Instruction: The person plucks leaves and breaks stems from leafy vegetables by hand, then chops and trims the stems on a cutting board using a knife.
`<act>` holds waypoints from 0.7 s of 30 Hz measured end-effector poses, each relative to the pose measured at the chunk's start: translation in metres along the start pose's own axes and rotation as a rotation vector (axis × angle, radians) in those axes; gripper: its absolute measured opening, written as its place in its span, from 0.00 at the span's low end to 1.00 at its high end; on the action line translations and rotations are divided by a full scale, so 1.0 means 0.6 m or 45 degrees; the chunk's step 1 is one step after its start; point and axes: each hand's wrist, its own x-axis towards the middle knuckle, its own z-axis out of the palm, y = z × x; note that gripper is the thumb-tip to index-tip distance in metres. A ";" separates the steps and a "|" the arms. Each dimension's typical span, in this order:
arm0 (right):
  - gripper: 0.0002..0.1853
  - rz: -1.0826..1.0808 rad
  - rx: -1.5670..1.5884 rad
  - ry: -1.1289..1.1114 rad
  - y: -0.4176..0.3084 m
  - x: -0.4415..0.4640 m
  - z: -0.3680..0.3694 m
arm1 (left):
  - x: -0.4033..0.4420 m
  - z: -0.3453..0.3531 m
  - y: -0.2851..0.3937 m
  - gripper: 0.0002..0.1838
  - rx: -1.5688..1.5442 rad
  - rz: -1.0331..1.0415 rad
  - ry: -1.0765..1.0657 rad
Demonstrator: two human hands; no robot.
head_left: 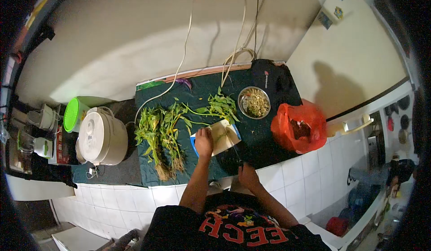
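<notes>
At the near edge of the desk (265,138), a knife (235,151) is being grasped by its handle in the right grip (247,175), and its long axis is being pointed from near right to far left, over the board (220,148). The board's own long axis is being laid roughly across it, from near left to far right. On the board, the cut greens (221,137) are being held out just right of the left grip (204,142) and to the far left of the right one, so the left grip is being placed nearer to them. The left fingers are being bent down over the board's left part; whether anything is being pinched there cannot be told.

Farther out, one leafy pile (221,107) is being spread beyond the board, and one metal bowl (254,103) is being set to its right. One red bag (299,127) is being stood at the right. To the left, two rooted bunches (153,138) are being laid side by side, roots nearest. One knife and one board are being counted.
</notes>
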 end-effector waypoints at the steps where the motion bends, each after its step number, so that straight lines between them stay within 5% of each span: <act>1: 0.20 0.008 0.004 -0.011 -0.009 0.000 -0.007 | 0.007 -0.006 -0.002 0.08 0.013 -0.004 -0.012; 4: 0.20 0.135 0.040 -0.151 -0.021 -0.007 0.001 | 0.024 -0.032 0.001 0.09 0.016 0.091 0.017; 6: 0.21 0.032 0.036 0.004 -0.015 -0.008 0.015 | 0.031 -0.046 0.001 0.13 0.108 0.320 -0.071; 8: 0.23 0.044 0.059 0.028 -0.016 -0.014 0.022 | 0.012 -0.047 -0.015 0.14 0.086 0.265 -0.189; 11: 0.25 0.043 0.067 0.012 -0.040 -0.020 -0.003 | -0.008 -0.069 -0.008 0.11 0.190 0.202 -0.700; 21: 0.24 0.053 0.022 -0.128 -0.060 -0.021 0.020 | -0.044 -0.046 -0.057 0.13 -0.018 0.216 -0.544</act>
